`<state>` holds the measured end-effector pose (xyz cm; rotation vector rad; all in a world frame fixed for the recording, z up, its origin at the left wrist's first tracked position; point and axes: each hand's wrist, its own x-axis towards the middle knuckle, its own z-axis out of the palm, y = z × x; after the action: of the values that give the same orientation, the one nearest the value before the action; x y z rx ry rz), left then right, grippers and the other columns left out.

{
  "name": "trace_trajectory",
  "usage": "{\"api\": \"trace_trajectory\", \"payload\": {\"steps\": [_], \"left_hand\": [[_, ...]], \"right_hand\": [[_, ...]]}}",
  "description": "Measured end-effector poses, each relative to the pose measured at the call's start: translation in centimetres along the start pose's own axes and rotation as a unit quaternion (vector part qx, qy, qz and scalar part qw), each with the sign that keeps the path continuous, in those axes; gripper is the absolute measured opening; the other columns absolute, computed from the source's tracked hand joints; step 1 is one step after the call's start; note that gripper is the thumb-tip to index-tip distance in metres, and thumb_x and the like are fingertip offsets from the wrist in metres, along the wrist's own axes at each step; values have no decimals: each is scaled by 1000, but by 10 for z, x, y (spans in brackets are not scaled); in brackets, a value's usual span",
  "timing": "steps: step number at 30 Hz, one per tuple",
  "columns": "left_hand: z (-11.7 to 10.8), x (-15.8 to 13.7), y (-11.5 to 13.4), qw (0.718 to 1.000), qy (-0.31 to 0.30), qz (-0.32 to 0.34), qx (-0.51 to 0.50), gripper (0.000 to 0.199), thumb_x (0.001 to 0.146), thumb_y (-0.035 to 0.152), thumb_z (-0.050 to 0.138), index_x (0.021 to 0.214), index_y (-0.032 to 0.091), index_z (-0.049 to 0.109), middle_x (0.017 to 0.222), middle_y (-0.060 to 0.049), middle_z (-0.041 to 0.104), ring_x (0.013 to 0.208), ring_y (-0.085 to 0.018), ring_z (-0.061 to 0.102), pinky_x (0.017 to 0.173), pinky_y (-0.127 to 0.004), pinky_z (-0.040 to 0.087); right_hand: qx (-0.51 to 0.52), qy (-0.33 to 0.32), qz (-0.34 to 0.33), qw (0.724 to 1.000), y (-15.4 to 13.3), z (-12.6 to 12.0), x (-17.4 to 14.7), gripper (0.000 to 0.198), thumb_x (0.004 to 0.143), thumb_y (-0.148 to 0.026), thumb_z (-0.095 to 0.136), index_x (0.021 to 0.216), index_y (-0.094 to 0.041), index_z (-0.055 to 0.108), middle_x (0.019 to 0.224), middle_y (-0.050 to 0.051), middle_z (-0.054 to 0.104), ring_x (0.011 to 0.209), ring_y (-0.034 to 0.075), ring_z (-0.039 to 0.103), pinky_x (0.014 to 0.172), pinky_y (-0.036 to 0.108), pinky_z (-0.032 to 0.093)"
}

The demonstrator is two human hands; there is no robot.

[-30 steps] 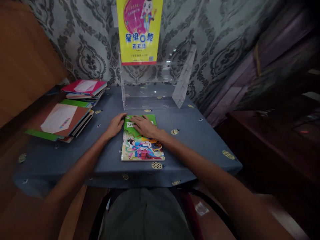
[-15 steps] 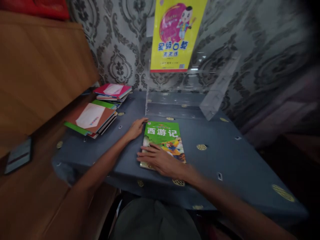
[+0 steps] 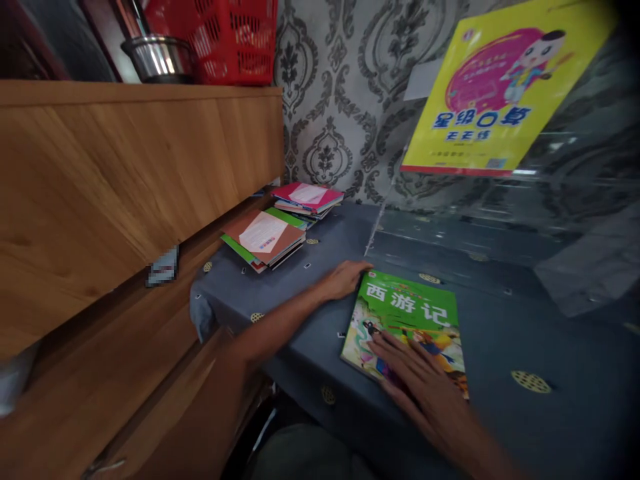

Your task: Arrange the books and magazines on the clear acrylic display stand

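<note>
A green-covered picture book (image 3: 413, 303) with large white Chinese characters lies shut on the cloth-covered table, turned slightly. Its lower cover shows colourful cartoon figures. My right hand (image 3: 423, 383) rests over that lower part, fingers stretched out and a little apart, hiding some of the picture. At the book's upper left corner is my left hand (image 3: 345, 280), its fingers reaching along to the corner and touching it. The thumb of that hand is hidden.
Two stacks of books, a brown-topped stack (image 3: 275, 243) and a pink-topped stack (image 3: 320, 195), lie at the table's left. Behind the book stands a clear acrylic stand (image 3: 425, 230) with a yellow workbook (image 3: 470, 150). Left is a wooden cabinet (image 3: 150, 160) bearing a red basket (image 3: 240, 40) and metal pot (image 3: 160, 59).
My view has swung left and closer, so the book and stacks appear further right and the basket and pot show. My right hand has slid toward the book's lower edge, uncovering more cover.
</note>
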<state>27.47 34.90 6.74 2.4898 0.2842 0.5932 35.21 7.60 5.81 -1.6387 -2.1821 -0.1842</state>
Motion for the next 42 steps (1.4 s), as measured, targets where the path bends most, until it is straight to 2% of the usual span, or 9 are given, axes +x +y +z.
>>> {"api": "trace_trajectory", "payload": {"steps": [3, 7, 16, 20, 24, 30, 34, 37, 42], "left_hand": [[-1, 0, 1, 1000, -12, -11, 2, 48, 90, 3, 40, 133, 12, 57, 137, -13, 65, 128, -20, 59, 113, -38, 41], [-2, 1, 3, 1000, -21, -19, 1, 47, 90, 3, 40, 134, 12, 56, 137, -12, 65, 128, -20, 59, 114, -38, 40], [-3, -10, 9, 998, -52, -16, 36, 47, 95, 9, 41, 140, 17, 52, 143, -11, 61, 133, -20, 54, 115, -40, 40], [-5, -16, 12, 998, -57, -10, 37, 46, 95, 10, 41, 139, 14, 52, 141, -14, 61, 132, -22, 56, 115, -39, 40], [-5, -16, 11, 998, -44, -18, 34, 45, 94, 9, 40, 136, 15, 54, 141, -13, 62, 131, -21, 56, 114, -41, 42], [-4, -18, 14, 1000, 0, -25, -2, 43, 88, 6, 46, 128, 16, 60, 134, -12, 67, 125, -20, 61, 112, -38, 44], [-1, -19, 14, 999, 22, -13, -33, 40, 90, 7, 43, 125, 12, 61, 128, -16, 69, 120, -23, 63, 111, -42, 45], [1, -19, 12, 998, 36, -11, -46, 38, 90, 11, 45, 123, 16, 62, 127, -14, 69, 120, -24, 62, 110, -44, 45], [3, -20, 10, 997, 52, -19, -58, 37, 90, 14, 46, 122, 21, 63, 127, -10, 69, 121, -23, 62, 113, -44, 42]], "right_hand": [[-36, 29, 45, 998, 17, 1, -21, 53, 104, -44, 37, 154, -27, 42, 148, 8, 57, 139, 30, 51, 111, 57, 44], [-50, 14, 99, 994, 30, -2, -37, 53, 104, -47, 33, 151, -26, 47, 153, 8, 52, 140, 31, 50, 111, 56, 45], [-30, 27, 143, 989, 40, 20, -49, 56, 100, -56, 30, 145, -32, 53, 152, 7, 53, 139, 34, 50, 107, 59, 46], [5, 15, 161, 987, 46, 17, -48, 57, 98, -58, 32, 145, -34, 53, 154, 8, 50, 142, 36, 46, 107, 62, 45], [42, -26, 153, 987, 59, 4, -38, 63, 94, -66, 34, 146, -34, 53, 156, 8, 48, 145, 37, 42, 110, 62, 44], [33, -21, 183, 982, 77, -5, -2, 63, 97, -63, 37, 144, -25, 55, 158, 14, 44, 147, 35, 38, 114, 58, 41], [42, -36, 232, 971, 96, -8, 32, 56, 100, -53, 42, 145, -21, 52, 158, 15, 44, 150, 32, 33, 116, 57, 36], [25, -38, 292, 955, 113, -8, 53, 54, 99, -45, 48, 143, -15, 54, 158, 19, 43, 151, 32, 32, 118, 55, 33], [8, -3, 380, 925, 121, -7, 66, 50, 99, -38, 47, 141, -11, 53, 154, 21, 47, 147, 32, 39, 119, 50, 32]]}}
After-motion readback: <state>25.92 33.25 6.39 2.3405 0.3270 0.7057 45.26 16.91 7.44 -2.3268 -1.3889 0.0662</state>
